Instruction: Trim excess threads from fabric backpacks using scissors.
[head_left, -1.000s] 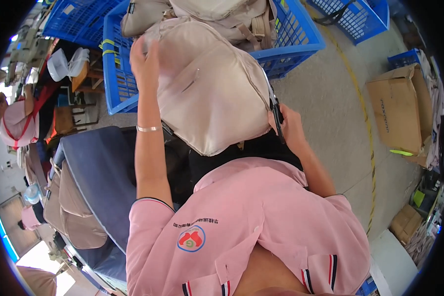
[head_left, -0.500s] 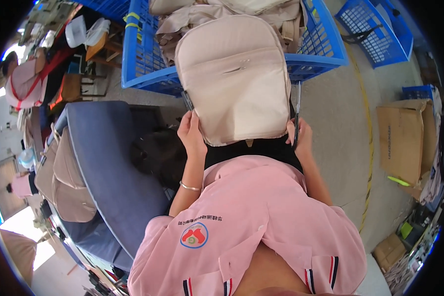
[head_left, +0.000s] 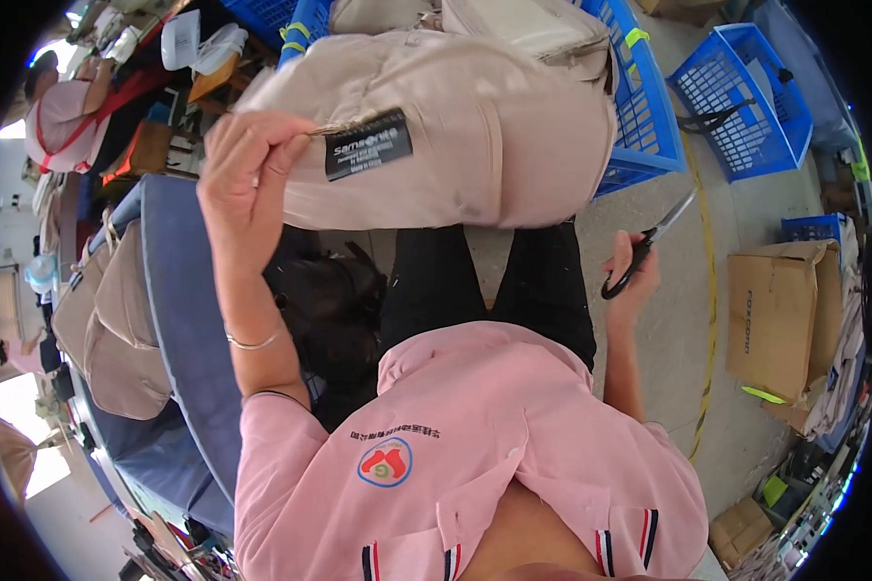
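While beige bag is held aloft above lap by closed left hand, scissors are gripped in right hand; one-handed pinch judged weak; bag could slip.

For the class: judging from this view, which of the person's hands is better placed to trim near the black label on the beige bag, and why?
Probably the right hand: it holds the scissors free beside the beige bag. The left hand is busy pinching the bag next to the black label.
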`<state>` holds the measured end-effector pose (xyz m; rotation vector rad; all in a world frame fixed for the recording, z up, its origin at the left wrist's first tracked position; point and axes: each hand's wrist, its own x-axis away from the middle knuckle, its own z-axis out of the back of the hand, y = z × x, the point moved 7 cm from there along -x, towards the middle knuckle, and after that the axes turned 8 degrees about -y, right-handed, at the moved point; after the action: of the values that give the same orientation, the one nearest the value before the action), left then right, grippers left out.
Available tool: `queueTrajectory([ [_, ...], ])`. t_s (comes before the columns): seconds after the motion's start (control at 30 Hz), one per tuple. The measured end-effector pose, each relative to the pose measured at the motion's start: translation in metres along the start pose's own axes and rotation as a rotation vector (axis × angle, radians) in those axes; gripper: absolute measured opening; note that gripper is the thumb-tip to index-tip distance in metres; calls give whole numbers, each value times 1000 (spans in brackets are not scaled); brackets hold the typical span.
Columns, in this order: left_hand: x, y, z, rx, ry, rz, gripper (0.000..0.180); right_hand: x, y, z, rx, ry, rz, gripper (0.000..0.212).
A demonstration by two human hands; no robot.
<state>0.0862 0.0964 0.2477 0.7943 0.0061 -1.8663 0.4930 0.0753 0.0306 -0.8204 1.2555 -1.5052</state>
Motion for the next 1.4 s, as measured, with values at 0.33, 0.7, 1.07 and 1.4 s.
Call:
queueTrajectory([
  [0.33,-7,4,-83,3,-352,-272,3,-5,-101,-75,562,-597,448,61],
  [0.7,-7,-7,-89,50,-375,-262,3,-19,-101,-123,715,-851,584,69],
  [1.07,-8,-14,-90,81,-356,-291,3,-17,-110,-136,757,-833,644,59],
  [1.4,-12,-17,-98,116,-356,-293,3,-12,-100,-135,711,-714,717,54],
])
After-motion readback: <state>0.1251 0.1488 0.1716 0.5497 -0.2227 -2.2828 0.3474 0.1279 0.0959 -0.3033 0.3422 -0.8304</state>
